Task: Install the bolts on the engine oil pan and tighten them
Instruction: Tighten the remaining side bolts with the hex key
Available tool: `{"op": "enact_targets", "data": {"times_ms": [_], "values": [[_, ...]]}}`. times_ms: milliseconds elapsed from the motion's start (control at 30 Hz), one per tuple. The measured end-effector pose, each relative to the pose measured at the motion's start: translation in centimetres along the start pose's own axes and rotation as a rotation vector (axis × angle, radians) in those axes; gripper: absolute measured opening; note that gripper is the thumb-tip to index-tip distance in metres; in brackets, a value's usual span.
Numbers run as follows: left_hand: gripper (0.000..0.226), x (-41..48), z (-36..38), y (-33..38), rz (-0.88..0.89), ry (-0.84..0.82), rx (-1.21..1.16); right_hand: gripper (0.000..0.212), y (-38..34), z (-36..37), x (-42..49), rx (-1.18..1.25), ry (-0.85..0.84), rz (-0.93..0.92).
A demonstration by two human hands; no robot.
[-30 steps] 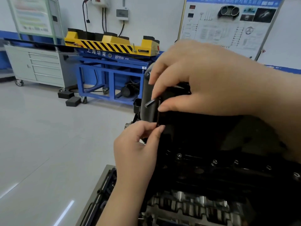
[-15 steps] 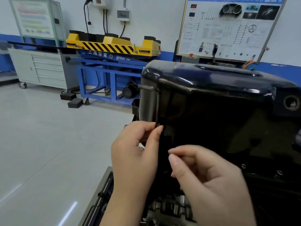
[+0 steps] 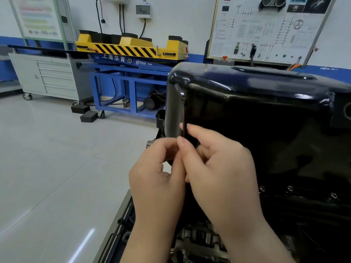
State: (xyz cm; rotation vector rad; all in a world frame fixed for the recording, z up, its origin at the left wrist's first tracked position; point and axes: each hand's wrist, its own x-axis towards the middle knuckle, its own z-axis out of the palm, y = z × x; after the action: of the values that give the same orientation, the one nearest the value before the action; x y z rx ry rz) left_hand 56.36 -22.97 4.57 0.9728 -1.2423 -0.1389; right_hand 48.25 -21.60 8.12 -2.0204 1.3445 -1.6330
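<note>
At the left corner of the oil pan, both hands are pinching a thin L-shaped key.

The left hand is closing thumb and forefinger on the lower shaft of the key, and the right hand is pinching the same shaft just beside it, the two sets of fingertips touching. The key is standing upright against the pan's left corner with its short arm at the top; its lower tip is hiding behind the fingers. The black pan is sitting on top of the engine. Three bolts are showing seated along the pan's near edge, toward its right end. Behind, a blue stand with a yellow striped top and a grey drawer cabinet are standing by the wall.
</note>
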Motion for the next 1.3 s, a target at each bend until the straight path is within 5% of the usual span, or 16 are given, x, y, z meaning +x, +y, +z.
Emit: {"op": "enact_targets", "data": {"times_ms": [533,900,1300], "values": [[0.022,0.4,0.7,0.1,-0.021,0.044,0.001,0.009,-0.2,1.3,0.5,-0.017,0.190,0.022],[0.014,0.8,0.5,-0.1,0.058,-0.044,0.055,0.019,-1.0,0.1,0.7,-0.039,0.049,0.040],[0.018,0.5,0.6,-0.2,0.025,0.000,0.036,0.012,-0.7,1.7,0.4,-0.093,0.300,-0.010]]}}
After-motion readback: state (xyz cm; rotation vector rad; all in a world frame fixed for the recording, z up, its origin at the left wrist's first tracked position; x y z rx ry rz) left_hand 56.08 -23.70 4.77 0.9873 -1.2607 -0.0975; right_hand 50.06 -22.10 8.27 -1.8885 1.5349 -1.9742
